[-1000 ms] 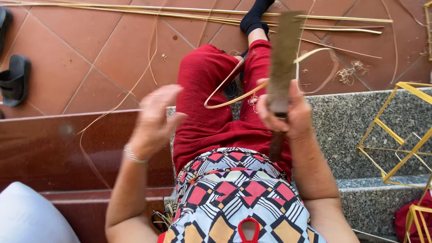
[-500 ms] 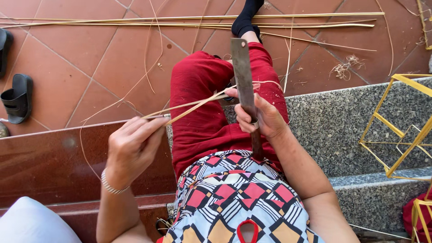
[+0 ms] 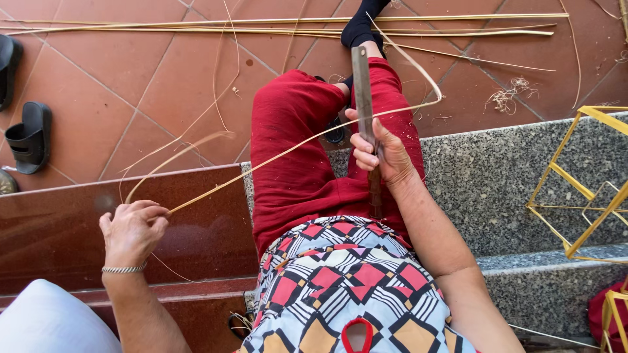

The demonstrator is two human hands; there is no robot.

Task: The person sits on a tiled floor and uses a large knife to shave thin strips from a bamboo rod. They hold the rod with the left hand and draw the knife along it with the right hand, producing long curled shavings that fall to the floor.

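Your left hand (image 3: 133, 230) has swung out wide, pinching the end of the bamboo strip (image 3: 275, 157), drawing it across the blade (image 3: 362, 85) clenched in your right hand (image 3: 379, 153), so the shaving stroke is nearly through

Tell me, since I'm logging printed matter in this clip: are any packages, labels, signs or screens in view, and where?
None are in view. The left hand and right hand work a thin bamboo strip with a long blade; nothing there bears a label.
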